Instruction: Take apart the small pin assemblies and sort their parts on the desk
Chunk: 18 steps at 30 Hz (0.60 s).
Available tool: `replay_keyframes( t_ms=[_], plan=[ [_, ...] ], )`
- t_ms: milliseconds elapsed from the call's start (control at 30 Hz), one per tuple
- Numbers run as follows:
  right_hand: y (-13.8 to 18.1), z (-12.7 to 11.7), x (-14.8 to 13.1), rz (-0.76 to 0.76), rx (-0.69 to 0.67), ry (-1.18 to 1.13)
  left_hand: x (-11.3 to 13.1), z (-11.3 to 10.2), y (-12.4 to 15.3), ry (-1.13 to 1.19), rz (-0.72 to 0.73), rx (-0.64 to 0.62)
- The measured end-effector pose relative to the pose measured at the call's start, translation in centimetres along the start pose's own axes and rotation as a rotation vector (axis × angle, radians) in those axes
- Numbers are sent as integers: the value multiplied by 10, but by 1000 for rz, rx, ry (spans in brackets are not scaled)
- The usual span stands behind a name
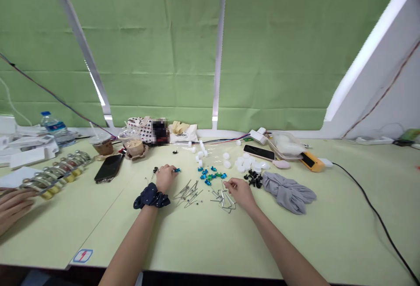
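Observation:
My left hand (166,177) rests on the green table with its fingers curled round a small blue piece (177,170); a dark dotted scrunchie (151,196) sits on that wrist. My right hand (239,189) lies to the right, its fingertips pinched at the pile of bent metal pins (225,199). Between the hands lie a second bunch of thin metal rods (189,192) and a scatter of blue and green beads (210,173). Small black parts (254,178) and white caps (244,163) lie just beyond my right hand.
A grey cloth (288,190) lies right of my hand. Two phones (109,167) (259,152), iced drinks (133,143), a water bottle (52,124) and a row of small jars (59,170) stand around. Another person's hand (13,205) rests at the left edge. A black cable (370,207) runs across the right.

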State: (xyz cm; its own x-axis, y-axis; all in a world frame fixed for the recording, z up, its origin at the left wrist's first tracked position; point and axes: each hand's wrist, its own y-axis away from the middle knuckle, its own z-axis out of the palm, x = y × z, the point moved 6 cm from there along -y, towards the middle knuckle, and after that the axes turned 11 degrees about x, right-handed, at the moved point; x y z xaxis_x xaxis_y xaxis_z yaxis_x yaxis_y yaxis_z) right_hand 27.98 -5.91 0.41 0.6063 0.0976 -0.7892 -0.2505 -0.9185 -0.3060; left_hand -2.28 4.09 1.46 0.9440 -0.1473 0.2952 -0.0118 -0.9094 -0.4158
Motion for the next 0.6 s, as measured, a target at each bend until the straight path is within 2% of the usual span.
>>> replay_keyframes(
  t_ms=[100, 167, 267, 367, 467, 600],
  plan=[
    [0, 5, 4, 71, -31, -85, 2, 3, -6, 167, -62, 24],
    [1, 9, 2, 93, -67, -191, 12, 2, -1, 453, -148, -19],
    [3, 15, -6, 119, -158, -416, 52, 1, 16, 1072, -261, -211],
    [7, 17, -18, 165, -270, -639, 102, 2, 40, 1450, -347, -451],
    [11, 17, -27, 204, -377, -772, 134, 10, 60, 1604, -439, -622],
    [15, 19, -29, 240, -458, -783, 148, 22, 72, 1641, -471, -707]
  ],
)
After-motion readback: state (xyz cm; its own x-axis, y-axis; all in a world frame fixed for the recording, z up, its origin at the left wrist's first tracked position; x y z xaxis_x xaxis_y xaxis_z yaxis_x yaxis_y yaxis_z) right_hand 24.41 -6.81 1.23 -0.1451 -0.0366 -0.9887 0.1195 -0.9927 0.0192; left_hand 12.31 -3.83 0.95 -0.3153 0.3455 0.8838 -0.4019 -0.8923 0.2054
